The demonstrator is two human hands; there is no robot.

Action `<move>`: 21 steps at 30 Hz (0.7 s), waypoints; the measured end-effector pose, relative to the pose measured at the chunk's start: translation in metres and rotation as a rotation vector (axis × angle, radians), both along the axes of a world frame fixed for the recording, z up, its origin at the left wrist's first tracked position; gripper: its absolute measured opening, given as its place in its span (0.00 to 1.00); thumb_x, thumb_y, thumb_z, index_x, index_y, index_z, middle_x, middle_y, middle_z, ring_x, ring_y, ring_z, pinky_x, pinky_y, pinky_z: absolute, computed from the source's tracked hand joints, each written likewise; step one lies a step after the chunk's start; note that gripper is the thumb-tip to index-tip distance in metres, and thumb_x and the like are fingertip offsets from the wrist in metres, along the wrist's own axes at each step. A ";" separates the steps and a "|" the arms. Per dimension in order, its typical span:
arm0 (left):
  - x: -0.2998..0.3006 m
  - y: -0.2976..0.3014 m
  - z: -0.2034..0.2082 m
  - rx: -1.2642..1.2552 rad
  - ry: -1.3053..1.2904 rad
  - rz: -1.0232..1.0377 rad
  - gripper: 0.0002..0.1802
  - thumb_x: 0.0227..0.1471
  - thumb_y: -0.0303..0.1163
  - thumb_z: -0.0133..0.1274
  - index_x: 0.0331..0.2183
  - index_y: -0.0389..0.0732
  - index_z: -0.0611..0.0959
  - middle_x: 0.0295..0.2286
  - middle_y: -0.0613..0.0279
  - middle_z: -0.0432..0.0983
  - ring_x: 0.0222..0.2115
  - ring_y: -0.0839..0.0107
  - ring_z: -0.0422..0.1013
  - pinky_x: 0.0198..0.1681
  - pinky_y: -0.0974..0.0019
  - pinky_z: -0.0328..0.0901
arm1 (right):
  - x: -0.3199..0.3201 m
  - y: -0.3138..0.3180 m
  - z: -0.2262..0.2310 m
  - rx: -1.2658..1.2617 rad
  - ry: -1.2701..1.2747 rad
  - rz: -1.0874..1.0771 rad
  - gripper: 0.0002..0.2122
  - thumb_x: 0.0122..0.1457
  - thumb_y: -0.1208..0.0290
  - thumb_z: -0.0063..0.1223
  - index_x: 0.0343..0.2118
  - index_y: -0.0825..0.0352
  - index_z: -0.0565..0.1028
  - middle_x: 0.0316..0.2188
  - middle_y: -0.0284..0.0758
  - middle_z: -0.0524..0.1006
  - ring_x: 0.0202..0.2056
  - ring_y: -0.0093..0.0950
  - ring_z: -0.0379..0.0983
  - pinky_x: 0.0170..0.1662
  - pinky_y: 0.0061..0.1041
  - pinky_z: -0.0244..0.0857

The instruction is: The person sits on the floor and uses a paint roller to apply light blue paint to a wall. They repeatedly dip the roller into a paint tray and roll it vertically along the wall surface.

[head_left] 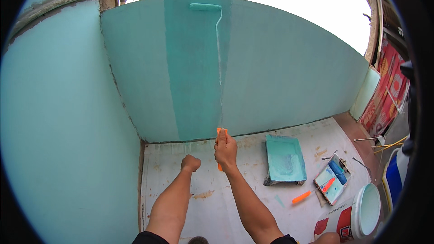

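Observation:
My right hand is wrapped round the orange handle of a long-framed paint roller, thumb along the handle. The roller's teal sleeve rests against the wall close to its top edge. Around it runs a vertical band of darker, wet-looking teal paint, with paler wall on both sides. My left hand is closed in a loose fist above the floor sheet, to the left of my right hand, and nothing shows in it.
A paint tray coated in teal stands on the stained white sheet. Right of it lie a smaller tray and a small blue roller. A paint bucket is at lower right. A pale teal side wall rises at left.

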State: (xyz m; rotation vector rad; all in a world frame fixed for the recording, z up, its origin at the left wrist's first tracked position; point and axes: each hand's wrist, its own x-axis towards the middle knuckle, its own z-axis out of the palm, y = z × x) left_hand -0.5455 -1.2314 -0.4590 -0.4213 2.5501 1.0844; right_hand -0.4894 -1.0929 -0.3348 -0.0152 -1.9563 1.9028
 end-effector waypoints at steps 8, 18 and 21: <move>0.001 -0.010 0.007 -0.039 0.058 0.178 0.19 0.47 0.33 0.50 0.40 0.32 0.82 0.45 0.39 0.76 0.46 0.48 0.74 0.50 0.54 0.68 | 0.037 0.002 -0.095 0.008 -0.097 -0.026 0.25 0.68 0.48 0.38 0.20 0.63 0.64 0.13 0.24 0.61 0.16 0.13 0.56 0.18 0.18 0.51; 0.011 -0.011 0.026 -0.010 0.121 0.363 0.19 0.51 0.32 0.49 0.42 0.30 0.78 0.44 0.40 0.76 0.46 0.48 0.74 0.49 0.54 0.69 | 0.104 0.008 -0.203 0.117 -0.331 -0.051 0.23 0.68 0.51 0.39 0.23 0.67 0.69 0.15 0.29 0.67 0.19 0.20 0.63 0.24 0.23 0.57; 0.009 -0.014 0.025 0.006 0.113 0.385 0.19 0.51 0.33 0.49 0.43 0.30 0.77 0.44 0.39 0.76 0.46 0.47 0.74 0.49 0.54 0.69 | 0.124 0.013 -0.230 0.174 -0.484 -0.041 0.24 0.67 0.51 0.39 0.31 0.70 0.75 0.20 0.37 0.75 0.25 0.29 0.72 0.32 0.29 0.65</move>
